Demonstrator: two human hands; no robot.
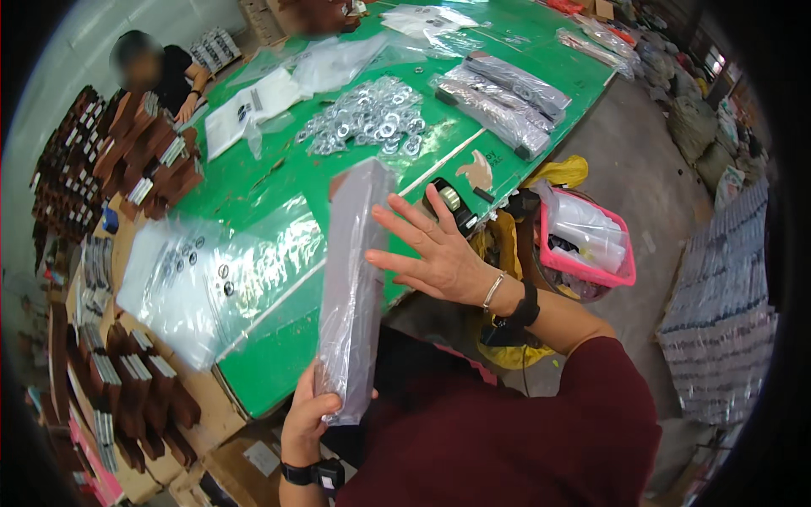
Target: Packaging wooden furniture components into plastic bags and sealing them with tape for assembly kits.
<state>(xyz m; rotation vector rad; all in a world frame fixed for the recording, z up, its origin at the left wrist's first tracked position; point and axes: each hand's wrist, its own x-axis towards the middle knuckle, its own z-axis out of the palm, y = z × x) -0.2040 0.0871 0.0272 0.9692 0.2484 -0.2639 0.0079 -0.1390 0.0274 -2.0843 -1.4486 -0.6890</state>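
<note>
A long, box-shaped piece wrapped in clear plastic (351, 283) stands tilted in front of me, its far end over the green table. Around its lower end, my left hand (306, 410) is closed, with the thumb lying on the plastic. My right hand (435, 253) is beside the upper half, fingers spread; the fingertips reach the wrapped side or hover just off it, I cannot tell which. Left of the piece lies a fanned stack of clear plastic bags (198, 279) on the table. Beyond it sits a heap of small plastic-wrapped metal rings (372, 118).
Wrapped long pieces (503, 101) lie at the green table's (279, 372) far right. A tape roll in a dispenser (452, 203) sits near the edge. Right of the table stands a pink basket (629, 262). Brown parts (139, 389) are stacked at left, and a person (160, 72) sits behind.
</note>
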